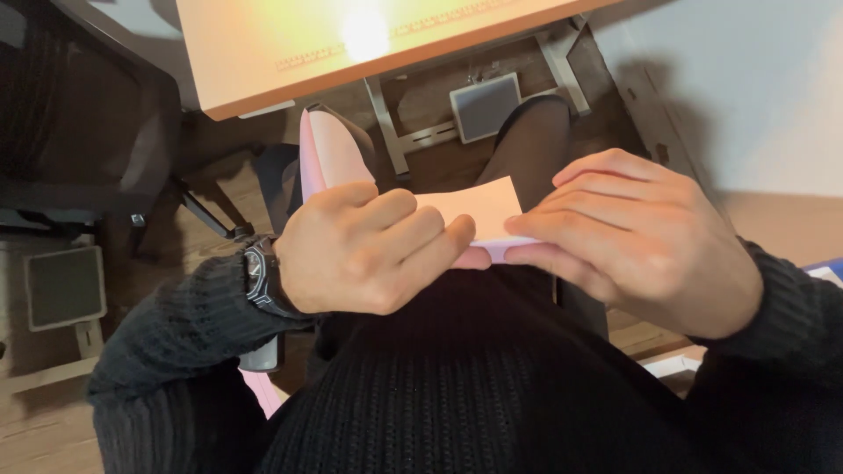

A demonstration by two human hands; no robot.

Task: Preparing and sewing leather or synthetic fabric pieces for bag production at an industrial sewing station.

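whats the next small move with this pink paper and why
Probably press the fold flat: slide the right hand fingertips along the near edge of the pink paper while the left hand keeps its pinch. Both hands grip the sheet over the lap, its near edge looks doubled over, and the far corner stands free, so the crease seems unfinished.

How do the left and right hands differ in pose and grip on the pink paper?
The left hand is curled into a loose fist, thumb on top of the pink paper; the right hand lies flatter, fingers stretched across the sheet's edge. The left wrist bears a dark watch; the right wrist shows none. Both hold the paper and wear black knit sleeves.
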